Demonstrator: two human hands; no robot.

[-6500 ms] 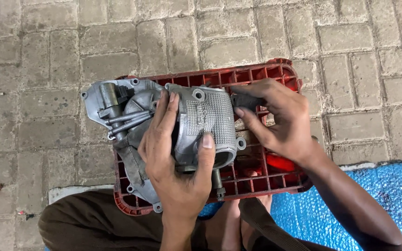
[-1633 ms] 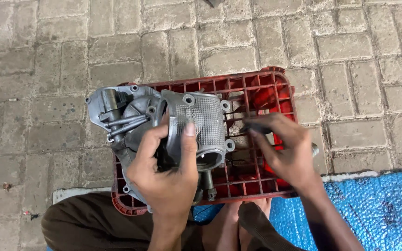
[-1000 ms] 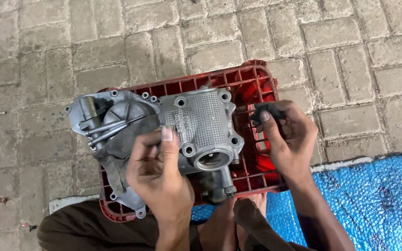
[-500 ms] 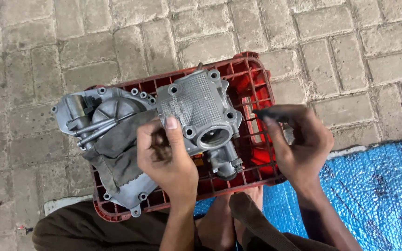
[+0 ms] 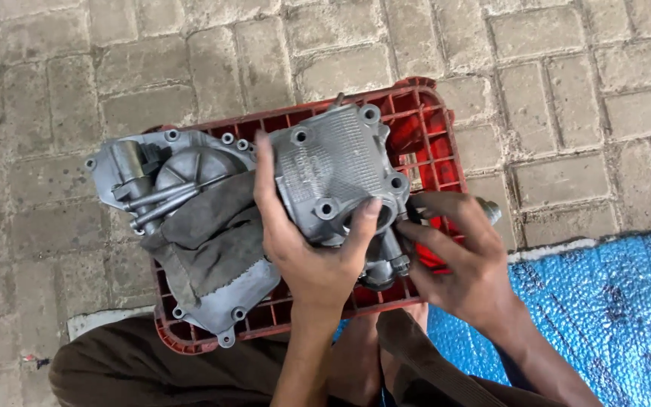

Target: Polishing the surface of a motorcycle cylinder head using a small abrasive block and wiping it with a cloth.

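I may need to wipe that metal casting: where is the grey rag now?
The grey rag lies draped over the metal housing's left half, left of the left hand.

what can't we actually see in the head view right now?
- Head view: what the right hand grips; its fingers cover all but a small grey end.
- Head view: the round opening in the grey metal housing, partly covered by the left hand.
- Head view: the housing's middle, under a dark rag.
- Head view: the red crate interior, mostly hidden by the housing.

Single head view, looking steeply down, close over red crate (image 5: 423, 120) on brick paving (image 5: 114, 68).
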